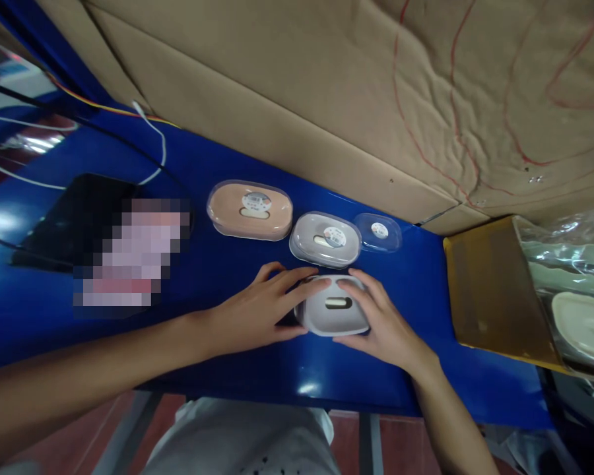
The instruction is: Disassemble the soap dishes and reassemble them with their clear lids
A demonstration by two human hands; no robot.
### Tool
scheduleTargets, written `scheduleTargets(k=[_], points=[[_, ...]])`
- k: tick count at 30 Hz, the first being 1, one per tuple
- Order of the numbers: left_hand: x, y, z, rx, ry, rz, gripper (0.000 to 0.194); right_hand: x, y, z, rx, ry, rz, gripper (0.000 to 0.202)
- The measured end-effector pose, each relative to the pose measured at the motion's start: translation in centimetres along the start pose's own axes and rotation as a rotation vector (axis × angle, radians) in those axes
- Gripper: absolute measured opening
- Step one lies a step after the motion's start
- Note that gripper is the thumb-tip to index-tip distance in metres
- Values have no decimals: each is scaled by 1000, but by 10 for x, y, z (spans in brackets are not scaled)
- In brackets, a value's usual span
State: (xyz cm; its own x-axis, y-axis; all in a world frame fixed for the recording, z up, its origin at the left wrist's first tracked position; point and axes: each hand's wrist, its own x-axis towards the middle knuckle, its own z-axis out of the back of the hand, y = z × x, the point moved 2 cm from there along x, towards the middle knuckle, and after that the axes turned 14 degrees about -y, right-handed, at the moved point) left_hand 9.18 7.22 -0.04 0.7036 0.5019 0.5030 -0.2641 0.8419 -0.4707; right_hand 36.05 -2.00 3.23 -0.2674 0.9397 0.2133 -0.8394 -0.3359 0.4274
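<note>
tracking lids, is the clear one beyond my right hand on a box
Off: the clear lid shows only blue tabletop beneath, no box.

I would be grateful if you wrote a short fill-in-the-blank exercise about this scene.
1. Besides the left hand, the ____ hand touches the nearest pale container.
2. The table top is coloured ____.
3. The peach container, covered grey container and clear cover bear ____ round stickers altogether.
4. Of those three things, the ____ lies farthest from the cardboard box.
Missing words: right; blue; three; peach container.
</note>
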Motion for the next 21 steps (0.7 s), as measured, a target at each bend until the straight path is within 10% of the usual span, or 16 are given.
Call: scheduleTargets(k=[18, 21], points=[[1, 0, 4, 87, 64, 3, 80, 8, 14, -9, -175, -27, 164, 89], [2, -2, 5, 89, 79, 27, 76, 6, -4, 4, -114, -185, 142, 72]])
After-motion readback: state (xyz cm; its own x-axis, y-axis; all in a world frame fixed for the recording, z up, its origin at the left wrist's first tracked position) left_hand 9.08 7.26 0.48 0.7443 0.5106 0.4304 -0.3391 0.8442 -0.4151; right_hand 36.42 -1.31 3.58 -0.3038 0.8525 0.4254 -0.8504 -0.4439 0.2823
